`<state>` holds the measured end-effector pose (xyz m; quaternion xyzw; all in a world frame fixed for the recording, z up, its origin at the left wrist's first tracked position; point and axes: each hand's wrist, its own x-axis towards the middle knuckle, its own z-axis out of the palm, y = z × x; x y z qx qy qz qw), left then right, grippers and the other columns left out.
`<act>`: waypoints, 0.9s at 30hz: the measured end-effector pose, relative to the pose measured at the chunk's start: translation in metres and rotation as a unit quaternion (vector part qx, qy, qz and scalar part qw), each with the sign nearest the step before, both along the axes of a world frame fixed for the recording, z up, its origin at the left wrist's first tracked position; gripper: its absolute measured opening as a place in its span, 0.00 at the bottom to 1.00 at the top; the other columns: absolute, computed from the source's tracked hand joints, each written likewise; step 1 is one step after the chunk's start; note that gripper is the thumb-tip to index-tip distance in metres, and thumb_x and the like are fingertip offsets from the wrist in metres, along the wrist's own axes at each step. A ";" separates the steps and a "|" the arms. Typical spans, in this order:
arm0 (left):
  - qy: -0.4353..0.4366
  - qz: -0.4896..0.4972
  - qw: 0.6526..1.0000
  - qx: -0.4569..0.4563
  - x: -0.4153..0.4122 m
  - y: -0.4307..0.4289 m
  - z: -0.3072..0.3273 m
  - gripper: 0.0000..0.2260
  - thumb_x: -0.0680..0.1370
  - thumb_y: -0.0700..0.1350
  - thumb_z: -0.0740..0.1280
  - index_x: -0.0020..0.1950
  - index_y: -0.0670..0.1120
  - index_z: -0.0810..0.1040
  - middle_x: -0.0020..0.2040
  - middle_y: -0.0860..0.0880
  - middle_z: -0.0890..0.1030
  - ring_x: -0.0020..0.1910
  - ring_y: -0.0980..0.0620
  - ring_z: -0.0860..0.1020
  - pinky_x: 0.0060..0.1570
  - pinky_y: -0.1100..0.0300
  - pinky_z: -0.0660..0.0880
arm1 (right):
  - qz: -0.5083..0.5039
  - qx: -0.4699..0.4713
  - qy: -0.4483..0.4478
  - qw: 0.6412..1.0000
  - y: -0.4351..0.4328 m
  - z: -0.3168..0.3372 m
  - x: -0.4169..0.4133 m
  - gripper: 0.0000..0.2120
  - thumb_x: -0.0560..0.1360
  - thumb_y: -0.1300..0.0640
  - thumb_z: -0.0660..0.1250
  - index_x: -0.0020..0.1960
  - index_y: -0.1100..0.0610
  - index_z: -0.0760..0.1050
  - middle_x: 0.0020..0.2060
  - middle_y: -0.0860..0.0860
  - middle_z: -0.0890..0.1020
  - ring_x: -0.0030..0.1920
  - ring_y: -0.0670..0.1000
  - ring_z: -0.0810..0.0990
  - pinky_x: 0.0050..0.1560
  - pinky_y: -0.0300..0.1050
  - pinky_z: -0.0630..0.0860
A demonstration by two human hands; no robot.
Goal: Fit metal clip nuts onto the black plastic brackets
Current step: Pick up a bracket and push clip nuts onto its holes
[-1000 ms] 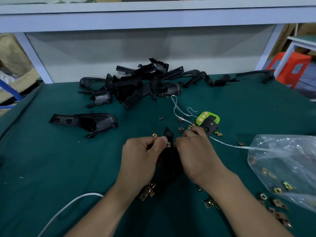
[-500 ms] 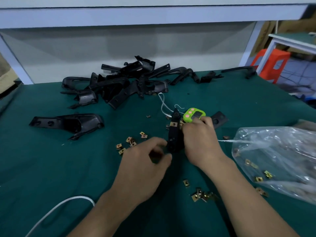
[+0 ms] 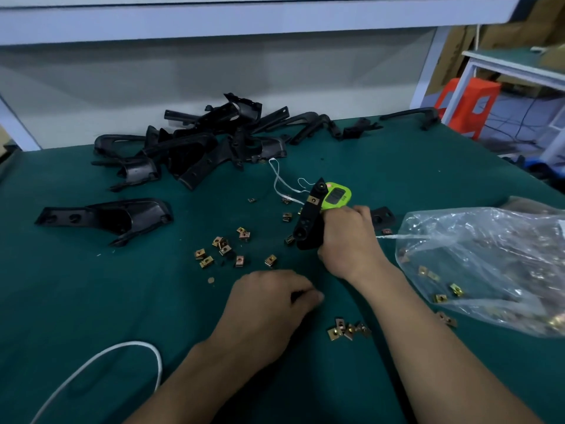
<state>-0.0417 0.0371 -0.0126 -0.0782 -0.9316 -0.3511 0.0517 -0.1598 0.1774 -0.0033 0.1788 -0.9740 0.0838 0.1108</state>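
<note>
R hand [image 3: 345, 240] grips black bracket [image 3: 307, 221], held upright w/ slight tilt; one clip nut [image 3: 313, 199] already seated nr its top end. L hand [image 3: 269, 304] low over green mat [image 3: 91, 301], knuckles up, fingers curled under; can't tell if anything is pinched. Scattered loose nuts [image 3: 223, 246] lie betw. held part & lone bracket [image 3: 116, 215] at L; more in plastic bag [image 3: 489, 255] at R. At back, bracket pile [image 3: 198, 142].
</note>
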 end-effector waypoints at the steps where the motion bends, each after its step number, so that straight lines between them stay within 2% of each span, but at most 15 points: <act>1: 0.007 0.038 0.998 0.045 0.000 -0.002 0.000 0.04 0.79 0.52 0.69 0.45 0.58 0.82 0.39 0.61 0.83 0.38 0.61 0.81 0.39 0.66 0.75 | -0.001 -0.001 0.000 1.000 -0.001 0.001 0.000 0.18 0.66 0.65 0.67 0.33 0.50 0.59 0.39 0.52 0.79 0.47 0.56 0.77 0.54 0.46 0.59; 3: -0.017 0.102 0.977 0.187 -0.004 -0.008 0.004 0.08 0.81 0.47 0.68 0.43 0.55 0.82 0.35 0.56 0.85 0.34 0.58 0.84 0.35 0.65 0.79 | 0.000 0.005 0.007 1.000 -0.003 0.003 0.000 0.17 0.65 0.65 0.67 0.33 0.50 0.60 0.35 0.50 0.74 0.44 0.55 0.76 0.53 0.45 0.59; 5: -0.035 0.151 0.942 0.296 -0.011 -0.019 0.010 0.11 0.81 0.43 0.67 0.41 0.51 0.83 0.34 0.49 0.86 0.33 0.50 0.85 0.32 0.61 0.81 | 0.011 0.012 0.017 1.000 -0.005 0.004 0.001 0.14 0.63 0.65 0.67 0.33 0.51 0.63 0.33 0.48 0.70 0.41 0.54 0.73 0.54 0.44 0.60; 7: -0.045 0.189 0.904 0.381 -0.018 -0.030 0.015 0.08 0.81 0.40 0.69 0.43 0.45 0.84 0.34 0.43 0.85 0.32 0.46 0.85 0.29 0.60 0.80 | 0.031 0.006 0.019 0.999 -0.007 0.003 0.002 0.11 0.62 0.65 0.68 0.35 0.53 0.67 0.32 0.48 0.70 0.38 0.53 0.70 0.55 0.43 0.60; 9: -0.059 0.203 0.868 0.448 -0.022 -0.037 0.017 0.05 0.80 0.38 0.70 0.45 0.40 0.84 0.35 0.40 0.85 0.32 0.46 0.85 0.29 0.61 0.80 | 0.053 -0.004 0.009 0.999 -0.010 0.002 0.005 0.11 0.62 0.64 0.68 0.35 0.52 0.68 0.31 0.47 0.69 0.38 0.53 0.69 0.57 0.44 0.62; 12: -0.063 0.203 0.839 0.500 -0.025 -0.042 0.015 0.03 0.76 0.36 0.72 0.44 0.40 0.85 0.36 0.40 0.86 0.34 0.49 0.85 0.32 0.63 0.80 | 0.088 0.014 -0.006 0.996 -0.016 0.002 0.010 0.15 0.62 0.64 0.68 0.33 0.50 0.62 0.29 0.45 0.67 0.37 0.52 0.68 0.57 0.46 0.64; 15: -0.082 0.200 0.796 0.566 -0.027 -0.046 0.014 0.04 0.71 0.38 0.74 0.44 0.39 0.85 0.36 0.42 0.85 0.35 0.52 0.85 0.33 0.65 0.80 | 0.098 0.053 -0.013 0.994 -0.021 0.003 0.014 0.11 0.65 0.62 0.68 0.35 0.51 0.66 0.34 0.47 0.71 0.40 0.52 0.71 0.55 0.44 0.62; 20: -0.097 0.203 0.741 0.633 -0.029 -0.049 0.014 0.05 0.77 0.34 0.69 0.51 0.39 0.83 0.42 0.44 0.87 0.39 0.53 0.86 0.36 0.67 0.80 | 0.108 0.066 -0.007 0.992 -0.023 0.005 0.019 0.13 0.66 0.62 0.67 0.35 0.51 0.64 0.35 0.47 0.72 0.41 0.51 0.69 0.60 0.46 0.64; 25: -0.107 0.193 0.735 0.641 -0.029 -0.048 0.013 0.09 0.79 0.29 0.65 0.53 0.37 0.83 0.46 0.41 0.87 0.44 0.51 0.87 0.39 0.65 0.81 | 0.111 0.060 -0.008 0.992 -0.023 0.005 0.019 0.15 0.66 0.62 0.67 0.33 0.50 0.61 0.33 0.46 0.71 0.40 0.51 0.68 0.58 0.45 0.63; 27: -0.113 0.184 0.745 0.632 -0.029 -0.049 0.013 0.12 0.78 0.26 0.64 0.56 0.37 0.82 0.48 0.41 0.87 0.47 0.50 0.87 0.42 0.65 0.81 | 0.111 0.046 -0.015 0.993 -0.022 0.004 0.018 0.14 0.64 0.63 0.66 0.33 0.51 0.62 0.32 0.47 0.71 0.38 0.51 0.67 0.58 0.45 0.63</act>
